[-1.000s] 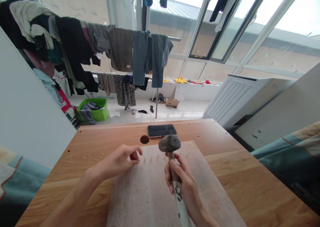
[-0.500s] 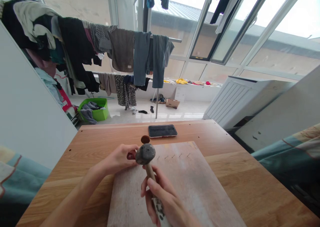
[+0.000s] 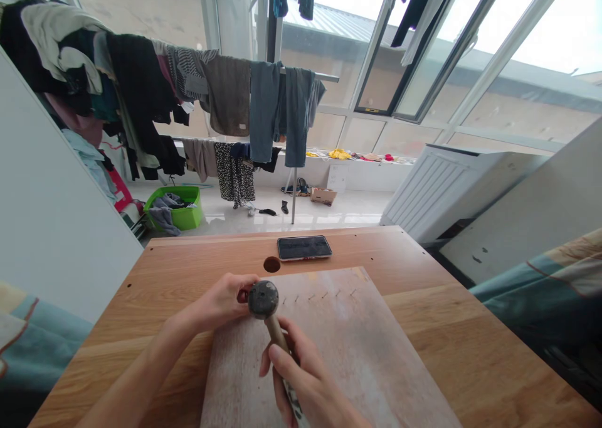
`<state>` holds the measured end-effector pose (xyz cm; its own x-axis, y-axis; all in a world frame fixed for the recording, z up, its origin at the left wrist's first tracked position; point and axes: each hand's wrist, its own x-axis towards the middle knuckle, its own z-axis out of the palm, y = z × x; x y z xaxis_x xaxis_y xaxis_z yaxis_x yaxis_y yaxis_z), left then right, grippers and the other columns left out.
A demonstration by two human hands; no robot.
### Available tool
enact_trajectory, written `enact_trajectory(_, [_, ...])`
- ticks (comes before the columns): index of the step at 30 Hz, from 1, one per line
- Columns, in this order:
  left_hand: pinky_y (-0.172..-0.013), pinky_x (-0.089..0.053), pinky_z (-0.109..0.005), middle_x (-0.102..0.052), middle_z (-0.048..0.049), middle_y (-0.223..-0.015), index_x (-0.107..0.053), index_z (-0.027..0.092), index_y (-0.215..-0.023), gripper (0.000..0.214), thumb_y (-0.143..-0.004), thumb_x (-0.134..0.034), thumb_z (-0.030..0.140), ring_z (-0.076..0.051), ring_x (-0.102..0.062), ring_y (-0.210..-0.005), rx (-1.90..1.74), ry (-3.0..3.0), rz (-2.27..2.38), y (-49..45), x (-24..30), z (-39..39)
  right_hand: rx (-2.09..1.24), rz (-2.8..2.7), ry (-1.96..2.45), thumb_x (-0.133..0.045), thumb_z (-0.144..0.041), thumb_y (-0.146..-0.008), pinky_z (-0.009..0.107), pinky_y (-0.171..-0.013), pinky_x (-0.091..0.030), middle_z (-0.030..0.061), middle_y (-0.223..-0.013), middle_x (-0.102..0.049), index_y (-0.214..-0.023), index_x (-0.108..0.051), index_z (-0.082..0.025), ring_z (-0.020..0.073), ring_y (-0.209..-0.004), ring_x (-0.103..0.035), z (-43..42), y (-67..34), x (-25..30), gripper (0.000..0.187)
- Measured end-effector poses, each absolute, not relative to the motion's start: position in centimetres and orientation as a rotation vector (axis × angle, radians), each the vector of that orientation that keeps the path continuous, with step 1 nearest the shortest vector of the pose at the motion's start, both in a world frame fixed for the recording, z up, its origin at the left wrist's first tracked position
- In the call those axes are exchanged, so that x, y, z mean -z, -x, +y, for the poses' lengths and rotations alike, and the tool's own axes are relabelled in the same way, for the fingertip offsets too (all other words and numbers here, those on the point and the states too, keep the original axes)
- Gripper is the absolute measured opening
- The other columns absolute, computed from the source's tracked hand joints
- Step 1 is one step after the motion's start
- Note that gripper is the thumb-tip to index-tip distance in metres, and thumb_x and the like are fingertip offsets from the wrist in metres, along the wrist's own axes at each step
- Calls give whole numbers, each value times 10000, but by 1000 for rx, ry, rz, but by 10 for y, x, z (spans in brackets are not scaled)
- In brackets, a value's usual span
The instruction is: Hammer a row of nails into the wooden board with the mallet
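Note:
My right hand (image 3: 305, 371) is wrapped round the handle of a hammer (image 3: 263, 299), whose dark rounded head points away from me. The head hangs over the far left part of a worn wooden board (image 3: 371, 353). My left hand (image 3: 230, 299) is at the board's far left corner, fingers curled in a pinch. The hammer head covers its fingertips, so what they hold is hidden. To the right of the head, several thin nails (image 3: 324, 295) stand in a row along the board's far edge, some leaning.
The board lies on a wooden table (image 3: 470, 334). Beyond it are a phone (image 3: 305, 247) and a round hole (image 3: 271, 264) in the tabletop. Past the table stand a laundry rack with clothes (image 3: 230, 95), a green tub (image 3: 188, 218) and a white ribbed appliance (image 3: 433, 189).
The hammer head has moved slightly left and down, uncovering another nail at the row's left end. My left hand stays pinched at almost the same spot.

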<state>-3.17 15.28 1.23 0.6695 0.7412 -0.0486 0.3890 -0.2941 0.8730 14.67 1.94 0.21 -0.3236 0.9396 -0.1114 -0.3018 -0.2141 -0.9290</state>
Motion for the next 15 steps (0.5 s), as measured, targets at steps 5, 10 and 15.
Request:
enact_trajectory(5, [-651, -438, -227, -617, 20, -753, -690, 150, -905, 188, -781, -685, 291, -137, -549, -695, -417, -1951, 864, 33, -9, 154, -1744, -945, 773, -618, -523, -917, 135, -268, -285, -5, -846, -660, -1187, -504, -197, 22, -300, -462, 20, -153, -10, 439])
enact_trajectory(10, [-702, -481, -258, -593, 31, -790, -639, 179, -1142, 479, -718, -782, 351, -157, -570, -754, -362, -1939, 913, 38, -10, 157, -1487, -959, 954, -626, -533, -905, 199, -458, -377, -30, -663, -620, -1136, -559, -173, 88, -467, -508, 2, -179, -16, 432])
enact_trajectory(15, [-803, -528, -311, -652, -70, -1120, -590, 198, -1248, 564, -769, -770, 434, -204, -621, -942, -374, -1977, 953, 48, -21, 157, -1365, -826, 1434, -701, -686, -788, 232, -528, -350, -57, -585, -510, -1060, -643, -156, 106, -524, -433, -41, -217, 2, 599])
